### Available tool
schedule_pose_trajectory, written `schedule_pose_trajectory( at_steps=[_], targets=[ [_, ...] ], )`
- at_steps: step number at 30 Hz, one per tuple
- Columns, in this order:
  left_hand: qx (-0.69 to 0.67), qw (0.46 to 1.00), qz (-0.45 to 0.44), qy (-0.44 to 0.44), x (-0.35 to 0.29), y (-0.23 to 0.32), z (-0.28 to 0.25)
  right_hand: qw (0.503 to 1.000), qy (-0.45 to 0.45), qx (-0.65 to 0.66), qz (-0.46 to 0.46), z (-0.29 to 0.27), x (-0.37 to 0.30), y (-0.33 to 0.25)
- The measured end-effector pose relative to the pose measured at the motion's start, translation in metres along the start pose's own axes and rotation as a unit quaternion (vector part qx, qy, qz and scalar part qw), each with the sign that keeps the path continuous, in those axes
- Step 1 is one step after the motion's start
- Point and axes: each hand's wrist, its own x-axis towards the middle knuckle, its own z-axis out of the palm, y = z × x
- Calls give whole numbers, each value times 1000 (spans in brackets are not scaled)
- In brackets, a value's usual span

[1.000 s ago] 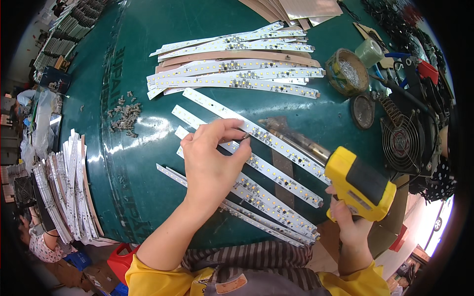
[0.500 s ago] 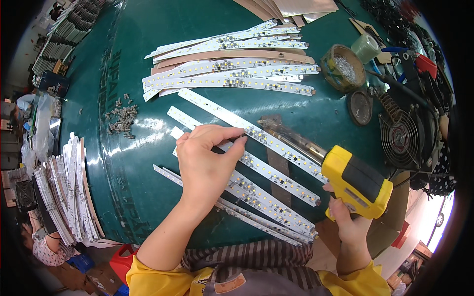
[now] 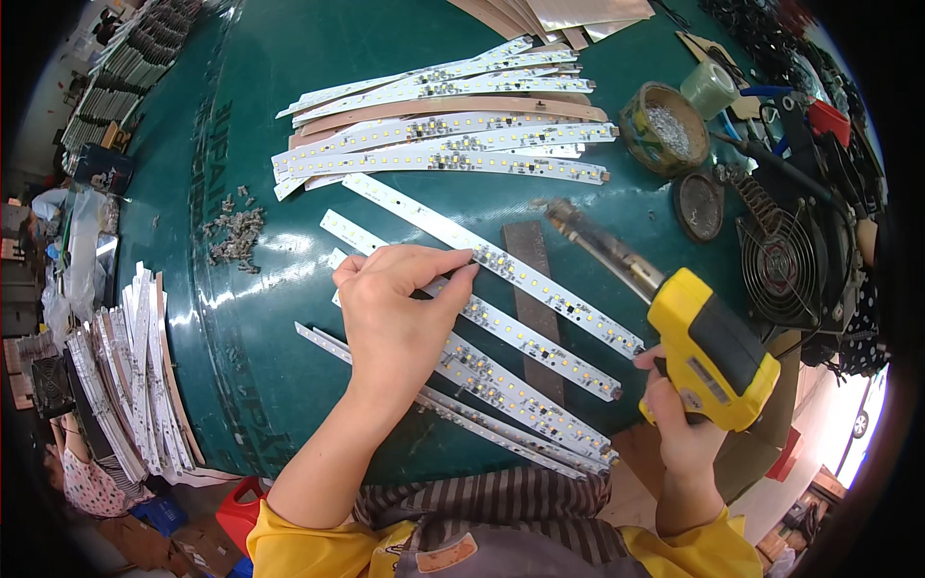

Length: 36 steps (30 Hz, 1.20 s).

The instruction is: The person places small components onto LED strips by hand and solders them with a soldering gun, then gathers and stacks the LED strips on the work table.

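The right hand [image 3: 682, 433] wraps the yellow gun-shaped tool [image 3: 718, 352] while the left hand [image 3: 395, 313], well apart, should steady its nearly closed fingertips [image 3: 461, 258], whose hold I cannot tell, at the near edge of the farthest diagonal light strip [image 3: 530, 281] on the green table [image 3: 275, 313], clear of the metal nozzle [image 3: 626, 265].

From here I have one head-worn fisheye view, looking down from above the near edge of the counter [image 3: 251, 328], close, reaching past both its sides.

LED strips [image 3: 530, 280] on green table [image 3: 289, 48]
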Motion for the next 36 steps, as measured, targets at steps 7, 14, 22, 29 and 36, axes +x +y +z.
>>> schedule_pose_trajectory(
  at_steps=[7, 14, 22, 29, 36],
  targets=[
    [111, 987, 115, 18, 1, 1, -1, 980, 73, -180, -46, 10, 9, 3],
    [180, 963, 203, 0, 4, 1, -4, 966, 79, -226, -98, 19, 30, -3],
    [76, 989, 125, -5, -1, -7, 0, 955, 85, -266, -95, 17, 28, -2],
    [-71, 994, -66, -41, -1, -7, -2, 980, 37, -172, -94, -1, 12, -5],
    [-51, 995, -64, -58, 0, -6, -3, 991, -66, -59, -105, -1, 7, 6]
  ],
)
